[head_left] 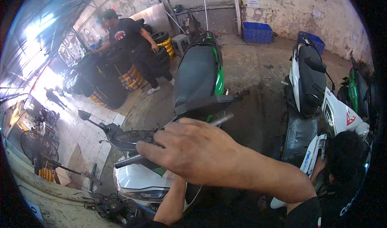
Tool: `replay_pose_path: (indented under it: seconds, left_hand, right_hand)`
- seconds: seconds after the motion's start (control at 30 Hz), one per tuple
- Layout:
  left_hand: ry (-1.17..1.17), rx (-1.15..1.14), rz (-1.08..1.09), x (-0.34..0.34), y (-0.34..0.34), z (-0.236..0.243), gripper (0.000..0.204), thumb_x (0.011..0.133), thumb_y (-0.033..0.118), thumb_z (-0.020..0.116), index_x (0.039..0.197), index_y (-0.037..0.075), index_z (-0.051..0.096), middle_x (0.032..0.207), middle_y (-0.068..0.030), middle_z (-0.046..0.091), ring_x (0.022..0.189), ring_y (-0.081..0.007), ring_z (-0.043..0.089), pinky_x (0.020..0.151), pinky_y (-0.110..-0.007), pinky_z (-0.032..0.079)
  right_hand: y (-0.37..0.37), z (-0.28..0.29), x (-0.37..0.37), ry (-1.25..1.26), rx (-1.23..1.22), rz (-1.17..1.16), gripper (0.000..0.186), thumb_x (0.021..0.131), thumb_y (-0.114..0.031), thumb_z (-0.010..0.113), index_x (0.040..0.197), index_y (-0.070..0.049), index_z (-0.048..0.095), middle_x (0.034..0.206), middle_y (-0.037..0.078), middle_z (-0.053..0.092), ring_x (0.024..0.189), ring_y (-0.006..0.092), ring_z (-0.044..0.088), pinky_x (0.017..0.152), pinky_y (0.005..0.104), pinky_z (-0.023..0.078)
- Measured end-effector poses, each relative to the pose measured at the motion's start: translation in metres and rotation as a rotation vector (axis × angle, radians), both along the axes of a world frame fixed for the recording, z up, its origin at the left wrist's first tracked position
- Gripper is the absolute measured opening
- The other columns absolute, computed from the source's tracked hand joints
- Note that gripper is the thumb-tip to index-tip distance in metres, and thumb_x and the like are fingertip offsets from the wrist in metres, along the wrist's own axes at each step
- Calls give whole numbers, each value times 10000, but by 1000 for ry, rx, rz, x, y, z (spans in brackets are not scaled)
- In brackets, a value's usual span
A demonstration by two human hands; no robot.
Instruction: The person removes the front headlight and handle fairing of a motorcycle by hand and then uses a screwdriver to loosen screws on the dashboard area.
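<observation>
My right hand (193,147) is closed round a dark metal bar (129,160), held slantwise in front of me. One end of the bar juts out at the left of my fist, the other at its upper right. Below the fist rises my left forearm (173,203); the left hand itself is hidden behind the right. Beneath both arms lies the white front of a scooter (141,177) with its headlight. Beyond the fist stands a green and black motorbike with a long black seat (195,72).
At the right, a person (346,163) bends low by a white scooter (296,70). Another person (131,42) stands at the left among stacked tyres (131,78). Blue crates (257,33) and a grey stool (180,42) are near the back wall. A fan (36,145) stands far left.
</observation>
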State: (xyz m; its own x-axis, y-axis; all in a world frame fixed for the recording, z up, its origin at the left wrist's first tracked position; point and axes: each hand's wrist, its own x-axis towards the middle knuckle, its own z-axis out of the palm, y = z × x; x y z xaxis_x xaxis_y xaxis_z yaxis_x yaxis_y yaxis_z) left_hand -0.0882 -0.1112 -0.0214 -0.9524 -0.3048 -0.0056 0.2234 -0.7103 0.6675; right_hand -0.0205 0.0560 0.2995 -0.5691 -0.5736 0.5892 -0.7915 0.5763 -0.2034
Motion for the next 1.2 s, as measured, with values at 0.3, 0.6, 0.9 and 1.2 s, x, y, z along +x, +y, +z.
replay_pose_path:
  seconds: [0.3,0.6,0.9,1.2]
  left_hand:
    - [8,19,3,1,5,2,660,884,523,413,1278,-6,432,1229,-113,518,1161,-274,471,999,-406,359]
    - [17,87,19,-4,12,2,676,888,526,404,1302,-8,416,1245,-114,514,1179,-281,470,1014,-416,355]
    - [23,264,166,-15,49,0,665,898,513,382,1305,-11,419,1243,-131,524,1150,-308,499,997,-435,374]
    - [-173,-775,592,-17,57,-60,485,932,359,317,964,-38,593,973,-206,618,868,-393,575,797,-469,432]
  right_hand:
    - [-6,5,-17,2,100,79,290,785,-131,589,1068,-69,576,818,84,603,798,227,612,734,352,466]
    - [-32,18,0,-72,47,-148,189,815,-161,527,912,-9,585,731,92,634,674,245,656,559,355,523]
    - [-38,60,3,-633,99,-564,246,919,-161,508,1123,-25,529,965,191,636,666,261,649,583,353,516]
    - [-53,89,-9,-1264,-117,-294,468,813,14,484,1273,-57,538,1008,136,684,900,196,638,790,289,456]
